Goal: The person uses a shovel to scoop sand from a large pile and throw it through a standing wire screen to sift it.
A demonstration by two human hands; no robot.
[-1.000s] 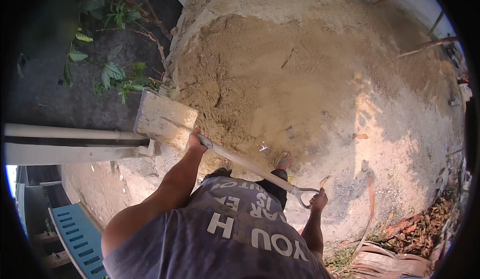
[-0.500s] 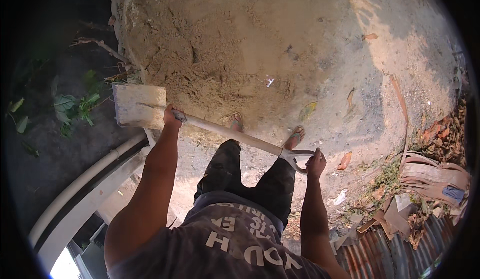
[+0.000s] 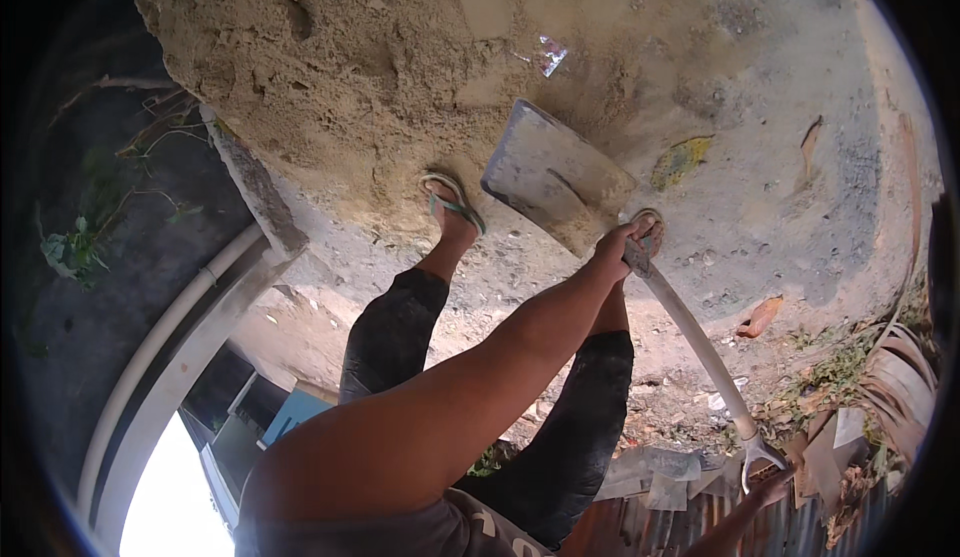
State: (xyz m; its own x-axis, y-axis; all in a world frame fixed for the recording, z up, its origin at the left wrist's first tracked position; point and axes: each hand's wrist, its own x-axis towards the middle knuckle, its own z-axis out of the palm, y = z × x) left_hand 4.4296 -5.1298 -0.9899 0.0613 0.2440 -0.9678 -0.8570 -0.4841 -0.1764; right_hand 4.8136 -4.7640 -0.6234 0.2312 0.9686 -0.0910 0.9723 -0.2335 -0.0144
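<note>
A shovel (image 3: 695, 342) with a pale wooden shaft slants from the middle of the view to the lower right. My left hand (image 3: 614, 249) is wrapped round the shaft low down, where it meets the blade, its arm reaching across my body. My right hand (image 3: 772, 487) holds the D-shaped grip at the far end. The flat, sand-smeared blade (image 3: 550, 172) is in front of my feet, beside damp brown sand (image 3: 330, 87). A little sand clings to it near the socket. Whether the blade touches the ground I cannot tell.
My sandalled left foot (image 3: 455, 205) stands left of the blade. A shiny wrapper (image 3: 552, 55), a yellow leaf (image 3: 680, 162) and a brown leaf (image 3: 760, 317) lie on the ground. A pale pipe (image 3: 170, 332) runs along the left edge; corrugated metal (image 3: 640, 527) lies at the bottom.
The shovel has swung round: its blade moved from the far left to the middle, its grip down to the lower right. Both hands stayed on it. My body has leaned and turned.
</note>
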